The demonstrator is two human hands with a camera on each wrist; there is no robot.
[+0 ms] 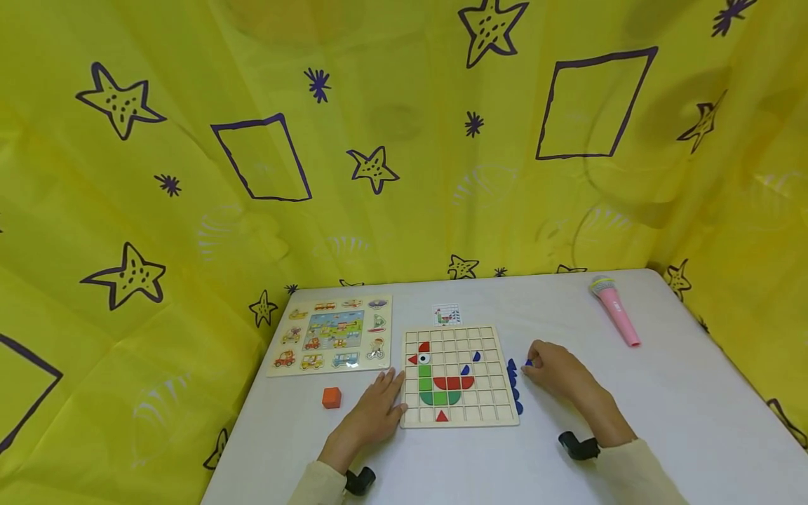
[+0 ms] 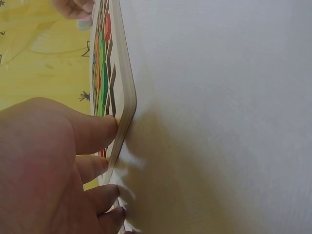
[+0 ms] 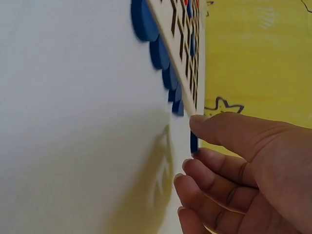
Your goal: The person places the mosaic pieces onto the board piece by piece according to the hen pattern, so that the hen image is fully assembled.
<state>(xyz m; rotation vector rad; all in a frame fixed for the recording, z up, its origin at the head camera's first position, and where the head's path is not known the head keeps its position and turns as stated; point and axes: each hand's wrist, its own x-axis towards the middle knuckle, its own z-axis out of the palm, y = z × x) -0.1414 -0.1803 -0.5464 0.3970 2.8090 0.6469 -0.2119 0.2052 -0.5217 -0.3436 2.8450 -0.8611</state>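
Hanging behind a white table (image 1: 467, 466), yellow curtain (image 1: 429, 217) backs right hand (image 1: 557, 368) pinching blue piece (image 3: 194, 141), left hand (image 1: 374, 412) spread.

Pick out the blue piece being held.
The blue piece pinched by the right hand; the other blue pieces lie beside the right edge of, or on, the grid board.

room by microphone (image 1: 617, 315); blue pieces (image 1: 513, 382) obstruct beside board (image 1: 484, 384)

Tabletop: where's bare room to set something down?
Free: between card and microphone; also the near side of the board, between forearms. Crowded: the board's right edge, with blue pieces and right hand; its left, with left hand, puzzle, orange block.
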